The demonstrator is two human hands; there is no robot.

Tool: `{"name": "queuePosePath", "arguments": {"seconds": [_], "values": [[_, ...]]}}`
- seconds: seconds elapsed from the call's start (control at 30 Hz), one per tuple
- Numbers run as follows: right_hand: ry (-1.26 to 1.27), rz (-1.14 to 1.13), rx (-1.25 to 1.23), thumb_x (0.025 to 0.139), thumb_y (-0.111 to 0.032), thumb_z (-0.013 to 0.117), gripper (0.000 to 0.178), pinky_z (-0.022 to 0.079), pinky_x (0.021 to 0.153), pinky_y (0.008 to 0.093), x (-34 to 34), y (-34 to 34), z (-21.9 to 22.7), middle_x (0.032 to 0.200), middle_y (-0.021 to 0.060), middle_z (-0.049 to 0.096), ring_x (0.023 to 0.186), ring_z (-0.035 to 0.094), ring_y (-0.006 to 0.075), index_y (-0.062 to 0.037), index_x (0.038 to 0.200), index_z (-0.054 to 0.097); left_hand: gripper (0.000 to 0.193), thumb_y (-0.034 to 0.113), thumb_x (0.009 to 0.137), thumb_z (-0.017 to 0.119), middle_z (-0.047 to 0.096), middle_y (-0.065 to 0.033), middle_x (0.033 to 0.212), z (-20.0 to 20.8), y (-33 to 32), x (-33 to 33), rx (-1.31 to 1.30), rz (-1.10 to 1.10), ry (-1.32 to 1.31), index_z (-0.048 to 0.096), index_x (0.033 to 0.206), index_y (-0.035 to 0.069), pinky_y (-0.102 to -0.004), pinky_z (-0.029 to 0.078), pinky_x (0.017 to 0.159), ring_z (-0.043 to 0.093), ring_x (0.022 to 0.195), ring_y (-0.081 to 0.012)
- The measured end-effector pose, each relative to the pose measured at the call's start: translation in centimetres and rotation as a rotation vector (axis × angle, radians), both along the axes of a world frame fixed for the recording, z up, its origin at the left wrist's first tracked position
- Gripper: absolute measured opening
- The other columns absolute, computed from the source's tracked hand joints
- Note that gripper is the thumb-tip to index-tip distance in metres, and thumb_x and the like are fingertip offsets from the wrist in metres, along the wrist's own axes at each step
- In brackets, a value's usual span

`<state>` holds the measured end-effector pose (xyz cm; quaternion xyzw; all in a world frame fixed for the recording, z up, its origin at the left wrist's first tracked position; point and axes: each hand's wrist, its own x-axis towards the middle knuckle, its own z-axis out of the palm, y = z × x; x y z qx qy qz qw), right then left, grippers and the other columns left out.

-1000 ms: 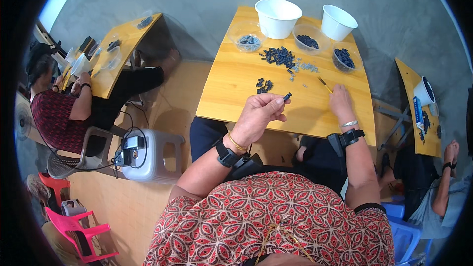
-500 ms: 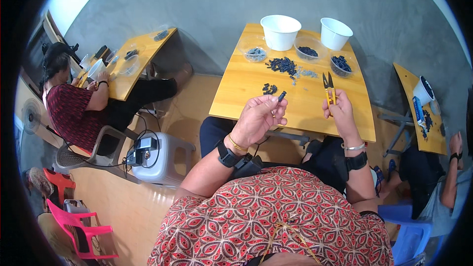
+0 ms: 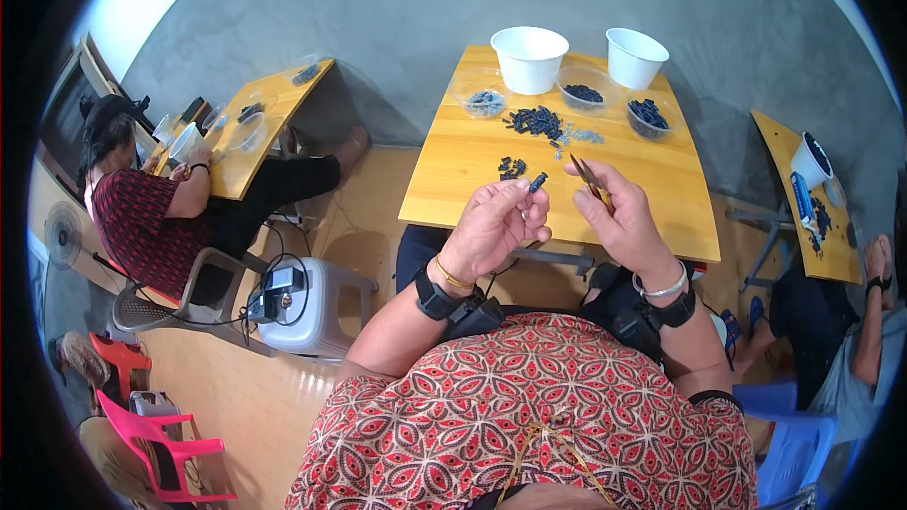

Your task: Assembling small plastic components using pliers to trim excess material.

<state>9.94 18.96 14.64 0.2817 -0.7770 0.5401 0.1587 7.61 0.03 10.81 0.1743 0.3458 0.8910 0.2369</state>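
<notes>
Between the thumb and fingers of my left hand [image 3: 493,229] a small black plastic part [image 3: 539,181] is pinched, its tip pointing up. My right hand [image 3: 619,225] is closed around thread snips [image 3: 588,177] with dark blades and yellow handles. The blades point up and left, close to the black part but apart from it. Beyond my hands a heap of black pieces [image 3: 537,122] lies on the yellow table [image 3: 453,179], beside scattered small grey pieces [image 3: 583,136]. Nearer my left hand sits a smaller cluster of black pieces [image 3: 511,168].
Two white tubs [image 3: 529,61] stand at the table's far edge. Clear bowls hold grey pieces [image 3: 486,104] and black pieces [image 3: 649,116]. Co-workers sit at tables left [image 3: 142,189] and right. A grey stool [image 3: 312,307] with a wired device stands at my left.
My right hand has moved left and turned, bringing the snips from the right toward the black part. My left hand keeps its pinch in nearly the same place.
</notes>
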Motion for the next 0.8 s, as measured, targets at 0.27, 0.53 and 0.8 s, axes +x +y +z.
{"name": "queuePosePath", "arguments": {"seconds": [0.27,0.53,0.8], "values": [[0.038,0.034,0.032,0.086,-0.009,0.057,0.013,0.044,0.057,0.0259,-1.2,-0.7,-0.4,0.073,0.0092,0.060,0.062,0.054,0.0117,0.0029,0.091,0.056,0.024,0.020,0.094,0.047,0.061,-0.0049,0.079,-0.1,0.4,0.1,-0.011,-0.123,0.049,0.060,0.089,-0.001,-0.0327,0.052,0.064,0.057,0.067,-0.0113],[0.033,0.008,0.078,0.084,-0.008,0.057,0.012,0.043,0.055,0.0268,-0.9,-0.3,-0.3,0.071,0.0106,0.058,0.060,0.054,0.0140,0.0032,0.088,0.055,0.024,0.020,0.094,0.047,0.062,-0.0062,0.083,0.4,0.6,0.4,-0.102,-0.061,0.041,0.060,0.097,-0.001,-0.0316,0.052,0.065,0.059,0.069,-0.0144],[0.114,0.022,0.046,0.087,-0.008,0.053,0.018,0.045,0.058,0.0268,-0.8,-0.6,-1.0,0.073,0.0107,0.058,0.062,0.054,0.0149,0.0037,0.100,0.056,0.019,0.012,0.091,0.052,0.061,-0.0062,0.079,0.3,0.0,0.2,-0.125,0.017,0.022,0.061,0.098,-0.004,-0.0288,0.052,0.065,0.059,0.068,-0.0151]]}}
